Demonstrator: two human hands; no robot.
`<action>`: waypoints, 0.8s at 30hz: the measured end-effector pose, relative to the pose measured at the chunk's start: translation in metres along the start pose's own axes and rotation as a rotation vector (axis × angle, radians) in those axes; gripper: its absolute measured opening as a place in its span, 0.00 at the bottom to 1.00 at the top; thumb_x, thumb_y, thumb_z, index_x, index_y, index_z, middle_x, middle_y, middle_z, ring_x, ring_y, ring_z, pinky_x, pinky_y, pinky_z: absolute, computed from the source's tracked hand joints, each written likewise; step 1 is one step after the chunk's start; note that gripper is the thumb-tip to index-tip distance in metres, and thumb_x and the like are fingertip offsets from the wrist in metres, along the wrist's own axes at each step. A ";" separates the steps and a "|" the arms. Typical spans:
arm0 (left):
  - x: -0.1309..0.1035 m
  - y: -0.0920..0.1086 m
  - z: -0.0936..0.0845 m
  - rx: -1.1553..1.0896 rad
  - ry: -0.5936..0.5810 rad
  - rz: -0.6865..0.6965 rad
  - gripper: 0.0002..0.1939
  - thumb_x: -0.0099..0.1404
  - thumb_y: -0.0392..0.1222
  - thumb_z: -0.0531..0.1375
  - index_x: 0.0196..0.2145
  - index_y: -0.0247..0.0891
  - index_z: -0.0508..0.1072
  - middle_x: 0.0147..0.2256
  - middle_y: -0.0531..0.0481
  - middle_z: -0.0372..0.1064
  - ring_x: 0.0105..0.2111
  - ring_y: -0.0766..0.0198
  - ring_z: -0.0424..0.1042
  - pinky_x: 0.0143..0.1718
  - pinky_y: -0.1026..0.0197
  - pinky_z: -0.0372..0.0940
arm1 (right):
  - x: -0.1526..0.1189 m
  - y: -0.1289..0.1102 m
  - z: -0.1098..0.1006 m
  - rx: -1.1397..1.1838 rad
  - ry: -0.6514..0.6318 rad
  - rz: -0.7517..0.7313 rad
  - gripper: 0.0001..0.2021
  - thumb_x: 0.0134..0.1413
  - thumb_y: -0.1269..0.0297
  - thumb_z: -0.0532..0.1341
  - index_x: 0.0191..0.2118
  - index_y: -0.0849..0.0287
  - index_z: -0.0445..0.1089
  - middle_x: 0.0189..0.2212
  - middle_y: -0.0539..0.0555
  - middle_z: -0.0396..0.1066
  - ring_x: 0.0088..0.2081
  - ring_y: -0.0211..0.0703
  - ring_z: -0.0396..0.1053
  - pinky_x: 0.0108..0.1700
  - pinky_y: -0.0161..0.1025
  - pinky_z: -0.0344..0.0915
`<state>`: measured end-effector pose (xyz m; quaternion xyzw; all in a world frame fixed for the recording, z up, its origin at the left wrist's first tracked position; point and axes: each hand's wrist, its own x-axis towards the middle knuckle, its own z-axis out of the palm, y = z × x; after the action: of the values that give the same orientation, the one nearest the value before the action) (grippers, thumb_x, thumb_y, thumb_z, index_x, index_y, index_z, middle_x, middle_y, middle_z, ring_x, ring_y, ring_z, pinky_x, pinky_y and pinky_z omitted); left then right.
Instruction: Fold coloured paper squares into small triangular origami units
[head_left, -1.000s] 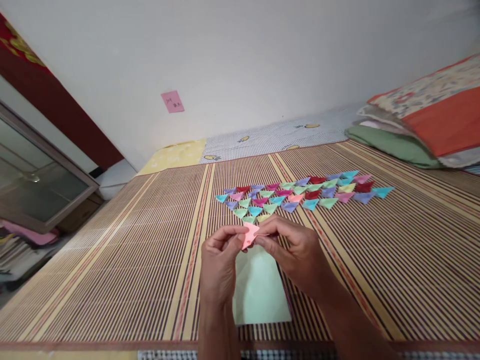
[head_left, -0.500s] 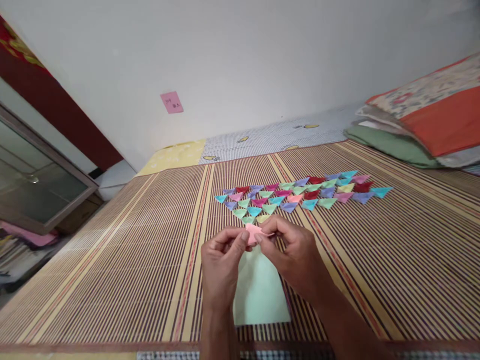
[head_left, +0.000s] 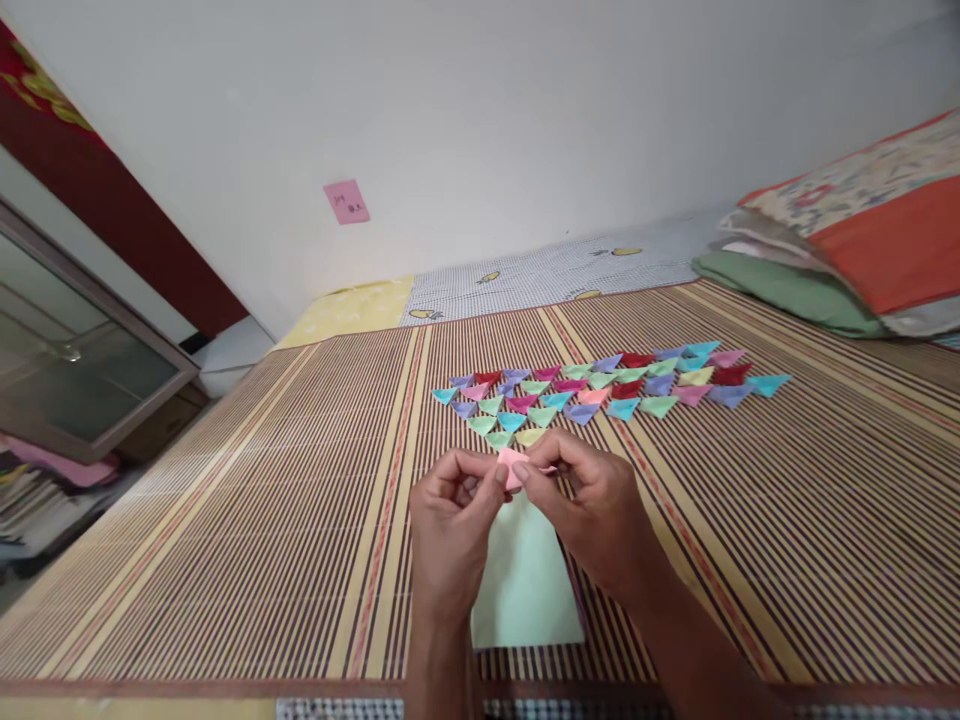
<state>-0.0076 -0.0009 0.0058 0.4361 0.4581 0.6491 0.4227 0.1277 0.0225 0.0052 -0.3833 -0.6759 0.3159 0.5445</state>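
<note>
A small folded piece of pink paper (head_left: 511, 467) is pinched between both hands, above the striped mat. My left hand (head_left: 459, 510) grips its left side between thumb and fingers. On its right side, my right hand (head_left: 592, 500) presses with thumb and forefinger; part of the paper is hidden behind these fingers. Under the hands lies a pale green sheet (head_left: 529, 590) flat on the mat. Just beyond the hands, several small folded paper boats (head_left: 556, 400) in blue, green, red, pink and yellow lie in slanting rows.
The striped mat (head_left: 300, 520) covers the bed. Folded bedding and a pillow (head_left: 885, 240) are piled at the far right. A pink note (head_left: 346, 202) is stuck on the wall. A glass-fronted cabinet door (head_left: 82, 340) and stacked papers (head_left: 34, 500) are at the left.
The pink paper has turned slightly between my fingers, and my right thumb has moved up over its face. Both hands still hold it. The view has shifted a little.
</note>
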 end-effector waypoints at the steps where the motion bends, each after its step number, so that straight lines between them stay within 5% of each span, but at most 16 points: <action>1: 0.000 0.000 0.000 -0.002 0.002 -0.002 0.08 0.59 0.39 0.71 0.26 0.36 0.78 0.25 0.51 0.75 0.27 0.68 0.71 0.30 0.67 0.67 | 0.000 0.000 0.000 -0.003 0.006 -0.002 0.10 0.60 0.67 0.61 0.27 0.57 0.68 0.23 0.48 0.69 0.27 0.39 0.67 0.30 0.37 0.63; 10: -0.002 0.003 0.003 -0.015 0.027 0.000 0.09 0.58 0.39 0.71 0.25 0.36 0.76 0.25 0.51 0.75 0.26 0.67 0.72 0.30 0.66 0.68 | -0.001 -0.002 0.001 -0.002 0.058 -0.001 0.08 0.59 0.68 0.63 0.29 0.56 0.66 0.23 0.46 0.68 0.25 0.37 0.68 0.29 0.34 0.65; 15: -0.003 0.001 0.002 0.043 -0.007 0.014 0.09 0.60 0.40 0.71 0.26 0.36 0.77 0.25 0.51 0.75 0.27 0.67 0.72 0.30 0.66 0.67 | -0.001 0.000 0.000 0.088 -0.036 0.104 0.04 0.62 0.65 0.62 0.41 0.57 0.72 0.28 0.49 0.75 0.30 0.41 0.75 0.31 0.36 0.68; 24: -0.004 0.002 0.002 0.142 -0.077 0.064 0.08 0.63 0.41 0.68 0.28 0.37 0.77 0.28 0.50 0.75 0.30 0.64 0.73 0.34 0.63 0.68 | 0.000 0.002 -0.005 0.159 -0.082 0.131 0.07 0.63 0.64 0.62 0.32 0.58 0.72 0.26 0.49 0.72 0.30 0.40 0.71 0.34 0.37 0.66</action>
<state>-0.0048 -0.0052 0.0076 0.5040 0.4723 0.6107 0.3872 0.1325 0.0237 0.0049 -0.3688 -0.6439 0.4190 0.5233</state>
